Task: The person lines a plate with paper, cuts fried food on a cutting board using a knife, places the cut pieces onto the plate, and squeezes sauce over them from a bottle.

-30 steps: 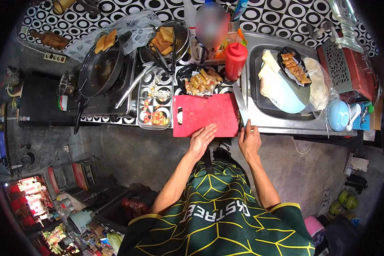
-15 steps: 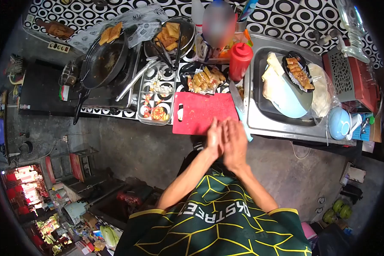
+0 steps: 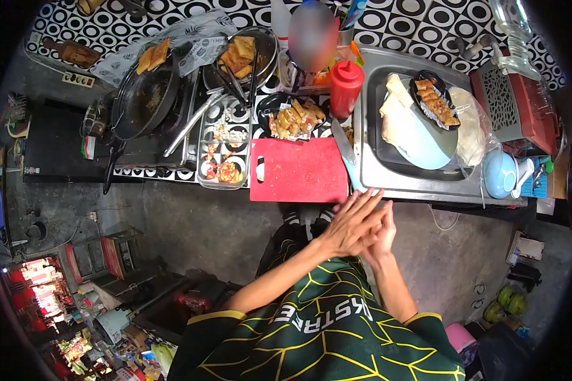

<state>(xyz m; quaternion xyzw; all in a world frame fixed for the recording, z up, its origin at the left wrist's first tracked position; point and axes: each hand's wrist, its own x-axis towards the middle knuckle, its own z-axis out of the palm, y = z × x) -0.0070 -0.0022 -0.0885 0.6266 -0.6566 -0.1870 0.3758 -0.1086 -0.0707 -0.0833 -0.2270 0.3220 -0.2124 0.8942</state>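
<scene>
My left hand [image 3: 351,223] lies across my right hand [image 3: 382,233], the palms against each other, in front of the counter's edge. Both hands are open with nothing visible in them; the left fingers are stretched out and hide part of the right palm. Just beyond them is a red cutting board [image 3: 299,170] with small crumbs. A knife [image 3: 344,150] with a light blue handle lies along its right side. Behind the board, a black tray [image 3: 270,114] holds fried pieces with sauce [image 3: 297,119]. A red squeeze bottle [image 3: 346,89] stands to the right of this tray.
Left are a divided clear container [image 3: 224,185] of chopped food, tongs [image 3: 194,124], a black frying pan [image 3: 147,101] and a pan of fried squares [image 3: 238,57]. Right, the steel sink [image 3: 419,190] carries wrappers, a light blue board [image 3: 429,149] and a black food tray [image 3: 436,105].
My joined hands have moved right, off the cutting board to the counter's front edge. The left hand now lies on top of the right. The view has shifted slightly.
</scene>
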